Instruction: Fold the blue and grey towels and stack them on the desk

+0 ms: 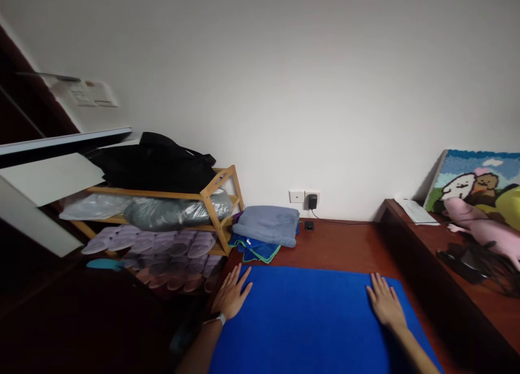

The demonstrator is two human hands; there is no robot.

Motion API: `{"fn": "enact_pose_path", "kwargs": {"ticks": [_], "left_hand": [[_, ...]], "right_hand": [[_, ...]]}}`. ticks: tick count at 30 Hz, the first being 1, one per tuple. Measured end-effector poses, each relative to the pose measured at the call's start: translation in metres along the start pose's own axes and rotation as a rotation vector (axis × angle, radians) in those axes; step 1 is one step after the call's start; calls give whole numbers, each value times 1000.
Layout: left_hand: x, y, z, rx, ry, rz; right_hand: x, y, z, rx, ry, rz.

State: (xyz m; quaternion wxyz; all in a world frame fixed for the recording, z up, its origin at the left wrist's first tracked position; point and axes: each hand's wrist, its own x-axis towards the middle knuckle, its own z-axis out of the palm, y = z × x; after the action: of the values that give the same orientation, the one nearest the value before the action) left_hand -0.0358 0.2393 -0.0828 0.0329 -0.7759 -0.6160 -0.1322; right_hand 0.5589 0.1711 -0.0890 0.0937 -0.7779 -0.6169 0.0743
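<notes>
A bright blue cloth or mat point(309, 320) lies spread flat on the dark red wooden surface in front of me. My left hand point(232, 295) rests flat on its far left corner, fingers spread and open, a watch band on the wrist. On the far right corner my right hand point(384, 303) lies flat too, fingers stretched out. Neither hand holds anything. Just beyond the blue cloth lies a folded grey-blue towel point(268, 225) on top of a blue and green cloth point(255, 249).
A wooden shoe rack point(219, 201) at the left carries several pale slippers point(162, 247), plastic-wrapped bundles and a black bag point(154, 163). A wall socket with a plugged charger point(312, 201) is behind. At the right, a raised wooden ledge point(406, 238) bears a cartoon rug picture point(479, 179) and a pink plush.
</notes>
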Motion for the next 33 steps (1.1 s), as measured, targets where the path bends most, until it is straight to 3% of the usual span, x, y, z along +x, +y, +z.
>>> {"fn": "enact_pose_path", "kwargs": {"ticks": [2,5,9,14,17,20,24,27,30,33], "left_hand": [[1,-2,1,6,6,0],[1,-2,2,14,-2,-6],[4,3,-4,-16,-18,-10],[0,8,-21,-68,-51,-28],[-22,15,-34,-81,-19,-40],[-58,33,-46,-114,65,-8],[-105,61,-56,-98,47,85],[-126,69,-56,-60,-55,137],[-131,68,-56,-51,-94,137],[-129,68,-58,-55,-91,100]], "right_hand": [[5,42,0,42,57,60],[11,69,11,113,135,97],[15,70,18,146,160,102],[16,53,-7,176,94,128],[-1,5,-20,139,194,37],[-45,-88,-18,117,259,-184],[-123,-245,4,206,61,-446],[-161,-334,25,275,-152,-578],[-172,-362,36,280,-253,-623],[-168,-325,30,236,-238,-577]]}}
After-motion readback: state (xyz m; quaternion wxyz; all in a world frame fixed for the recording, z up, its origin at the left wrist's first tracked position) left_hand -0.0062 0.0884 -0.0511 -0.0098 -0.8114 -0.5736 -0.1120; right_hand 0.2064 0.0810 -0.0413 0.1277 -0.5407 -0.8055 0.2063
